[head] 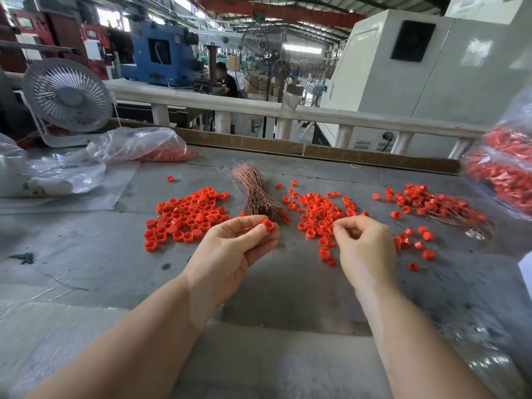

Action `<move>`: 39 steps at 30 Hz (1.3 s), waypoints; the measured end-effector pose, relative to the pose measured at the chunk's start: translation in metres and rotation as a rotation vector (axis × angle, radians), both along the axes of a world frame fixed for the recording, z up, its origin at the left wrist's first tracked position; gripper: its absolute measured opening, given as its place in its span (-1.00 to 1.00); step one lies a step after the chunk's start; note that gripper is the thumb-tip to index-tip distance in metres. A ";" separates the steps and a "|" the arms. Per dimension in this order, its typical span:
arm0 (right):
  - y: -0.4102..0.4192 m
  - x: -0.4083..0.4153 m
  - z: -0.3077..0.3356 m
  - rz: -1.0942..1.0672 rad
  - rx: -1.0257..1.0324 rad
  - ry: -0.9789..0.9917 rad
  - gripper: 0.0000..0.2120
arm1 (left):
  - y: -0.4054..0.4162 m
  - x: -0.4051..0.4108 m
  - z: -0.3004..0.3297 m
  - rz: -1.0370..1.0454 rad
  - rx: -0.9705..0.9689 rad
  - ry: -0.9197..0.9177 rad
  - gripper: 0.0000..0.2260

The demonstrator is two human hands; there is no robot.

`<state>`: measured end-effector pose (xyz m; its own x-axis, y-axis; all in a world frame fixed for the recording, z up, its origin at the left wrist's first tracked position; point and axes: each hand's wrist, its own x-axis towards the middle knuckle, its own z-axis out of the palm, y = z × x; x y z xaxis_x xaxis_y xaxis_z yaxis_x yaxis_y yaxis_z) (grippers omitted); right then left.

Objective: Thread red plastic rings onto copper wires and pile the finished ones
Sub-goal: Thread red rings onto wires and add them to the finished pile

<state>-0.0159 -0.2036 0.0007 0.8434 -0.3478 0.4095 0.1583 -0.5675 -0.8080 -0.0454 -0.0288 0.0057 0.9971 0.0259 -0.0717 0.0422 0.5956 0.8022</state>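
The left hand [230, 249] pinches one red ring [268, 225] between the thumb and the forefinger, with its open side turned up. It is held just in front of the near end of the copper wire bundle [253, 194], which lies on the table [95, 254] and which I use as the landmark. The right hand [362, 249] is to the right of the bundle's near end, with its fingers curled together as if they pinch something thin. A wire there is too fine to see, so I cannot tell if this hand holds one. The two hands are near each other but do not touch.

To the left of the bundle lies a heap of loose rings [184, 217], and to the right a second scatter of rings [322, 214]. Further right of the bundle is the finished pile [437, 205], rings with wires sticking out. Far left of the bundle, a plastic bag [138, 145] holds more rings.

I think the risk is in the threading itself. The wire is thin and soft, so it may bend or miss the hole if the ring tilts. The pinch on the ring is small, so the ring may slip and fall among the loose ones. A finished piece may also tangle with the wires already in the pile.
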 end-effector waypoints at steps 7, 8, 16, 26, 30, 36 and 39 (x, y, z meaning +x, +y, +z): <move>-0.001 -0.002 0.004 -0.100 -0.088 0.118 -0.81 | 0.001 0.000 0.000 -0.012 -0.013 0.005 -0.90; -0.001 -0.004 0.004 -0.103 -0.121 0.141 -0.80 | 0.001 0.000 0.000 -0.020 -0.016 0.004 -0.90; 0.001 -0.008 0.002 -0.133 -0.445 0.295 -0.73 | 0.001 -0.001 -0.002 -0.075 -0.008 -0.010 -0.86; -0.001 -0.006 -0.003 -0.111 -0.585 0.275 -0.87 | 0.000 -0.004 0.000 -0.156 0.041 -0.024 -0.87; -0.002 -0.006 -0.002 -0.114 -0.610 0.260 -0.91 | -0.001 -0.005 0.001 -0.160 0.037 -0.024 -0.89; -0.002 -0.007 -0.003 -0.073 -0.674 0.210 -0.82 | -0.001 -0.005 0.001 -0.164 0.041 -0.017 -0.89; -0.002 -0.006 -0.003 -0.045 -0.622 0.105 -0.84 | -0.001 -0.005 0.001 -0.167 0.036 -0.015 -0.89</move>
<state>-0.0217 -0.2060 -0.0020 0.8802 -0.1077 0.4622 0.0606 -0.9404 -0.3346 -0.0503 -0.0299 0.0067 0.9888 -0.1375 -0.0583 0.1254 0.5521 0.8243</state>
